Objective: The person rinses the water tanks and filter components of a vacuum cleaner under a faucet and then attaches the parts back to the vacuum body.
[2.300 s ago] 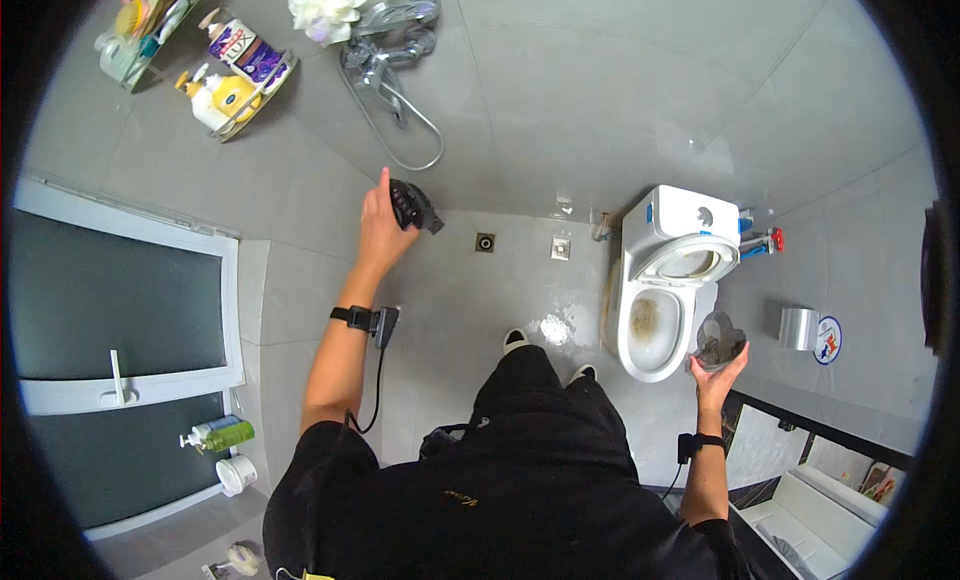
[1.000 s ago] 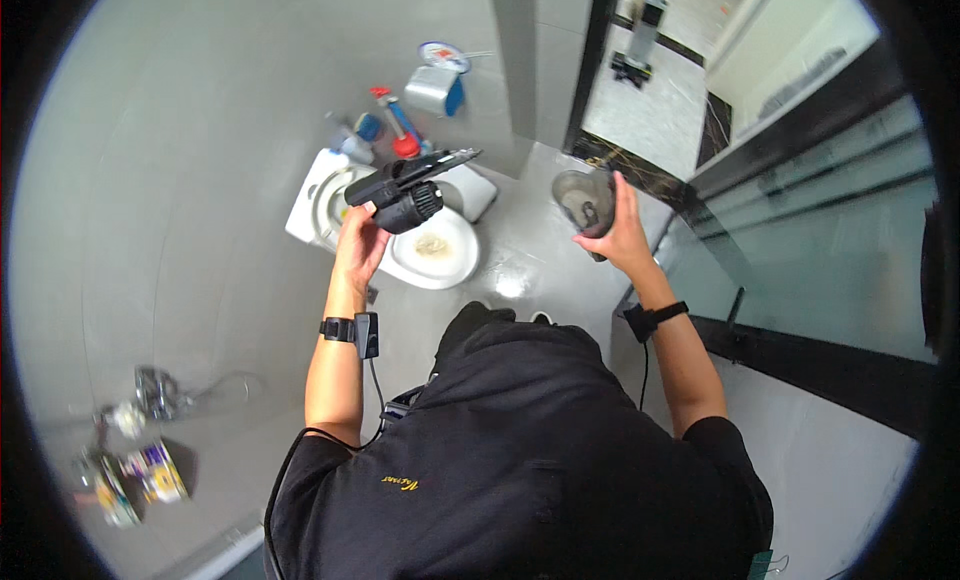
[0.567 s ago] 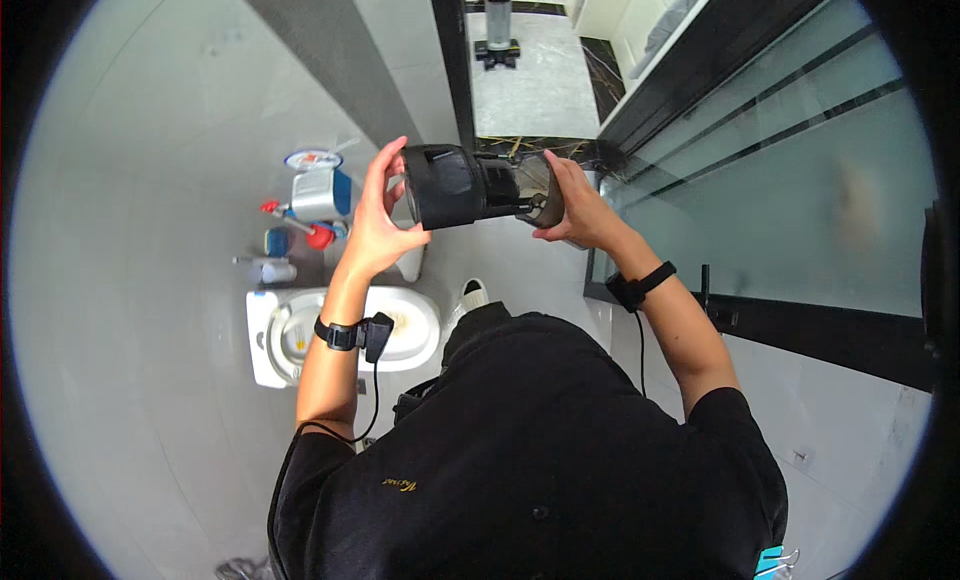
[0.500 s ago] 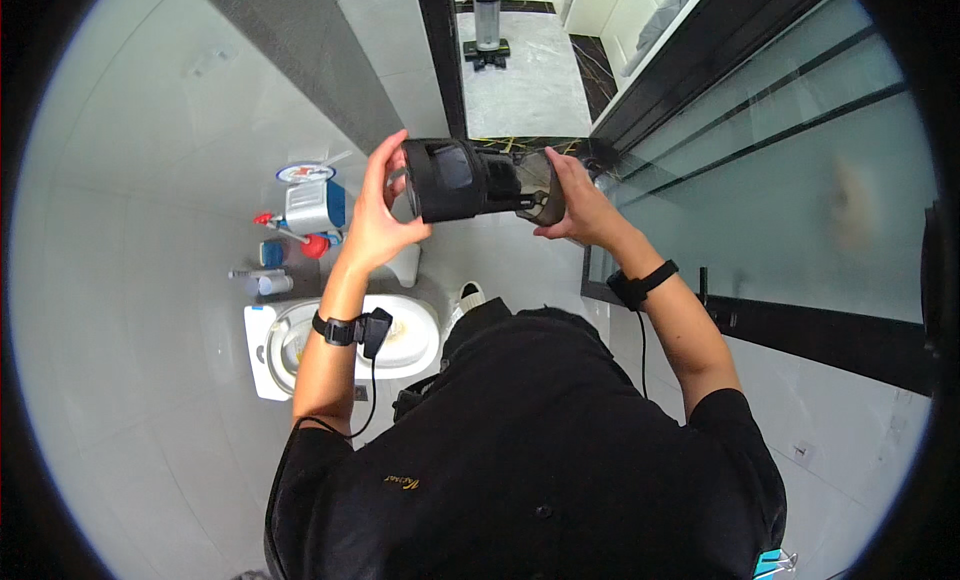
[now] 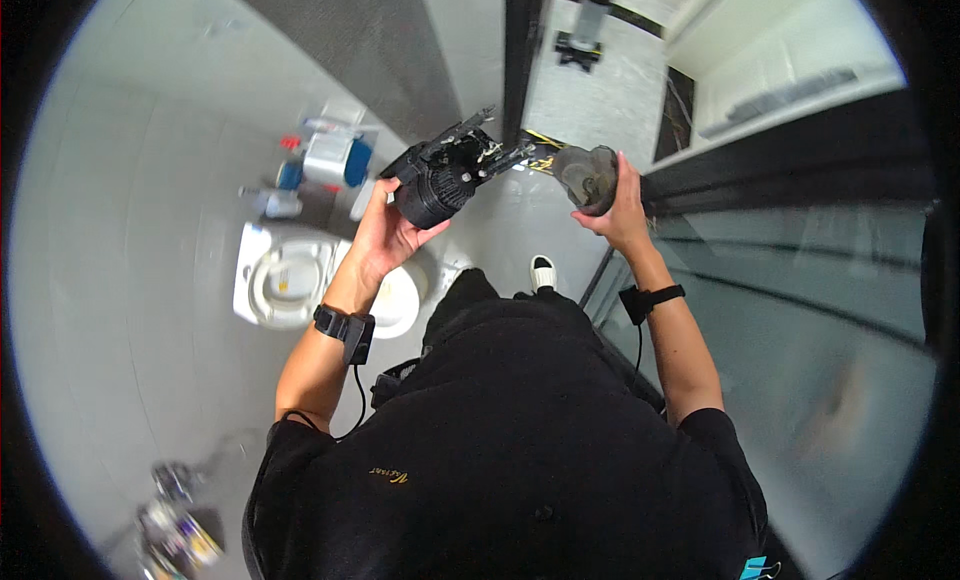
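Now that the black device [image 5: 432, 188] and the smoky cup [image 5: 588, 178] are no longer overlapping, a gap is keeping them unjoined. Right of the toilet [image 5: 308, 280], the left hand [image 5: 388, 232] is gripping the device, prongs [image 5: 460, 131] tilting away from it; farther right, the right hand [image 5: 626, 216] is curling around the cup.

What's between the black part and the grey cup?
Head view: bare gap between black part and grey cup; gold-veined dark threshold shows beyond.

Tilted black device [image 5: 437, 188] apart from grey cup [image 5: 591, 179]
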The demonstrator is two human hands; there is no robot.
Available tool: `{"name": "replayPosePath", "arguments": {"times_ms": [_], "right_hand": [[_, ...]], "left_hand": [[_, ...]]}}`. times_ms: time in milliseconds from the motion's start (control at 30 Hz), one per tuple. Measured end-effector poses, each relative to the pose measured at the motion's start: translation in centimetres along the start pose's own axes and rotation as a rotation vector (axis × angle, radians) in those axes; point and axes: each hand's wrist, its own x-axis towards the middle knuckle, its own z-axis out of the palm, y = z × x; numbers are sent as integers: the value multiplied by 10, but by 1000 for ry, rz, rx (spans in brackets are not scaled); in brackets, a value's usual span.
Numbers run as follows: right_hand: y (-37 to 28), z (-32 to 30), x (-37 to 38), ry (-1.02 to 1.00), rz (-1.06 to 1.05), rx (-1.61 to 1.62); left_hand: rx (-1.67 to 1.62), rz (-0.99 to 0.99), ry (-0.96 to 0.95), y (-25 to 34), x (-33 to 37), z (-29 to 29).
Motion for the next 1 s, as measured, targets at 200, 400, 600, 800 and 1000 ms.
{"name": "replayPosePath", "arguments": {"times_ms": [200, 400, 600, 800, 1000], "right_hand": [[31, 17, 32, -117, -26, 180], [41, 21, 72, -135, -153, 203], [52, 12, 98, -142, -176, 166], [65, -24, 149, -190, -170, 79], [112, -45, 206, -378, -131, 92]], "left_hand": [[-225, 151, 81, -60, -35, -11], [-295, 228, 50, -83, -35, -7], [-346, 200, -32, -73, 7, -8], [-324, 172, -153, -32, 104, 14], [455, 673, 91, 14, 160, 113]]}}
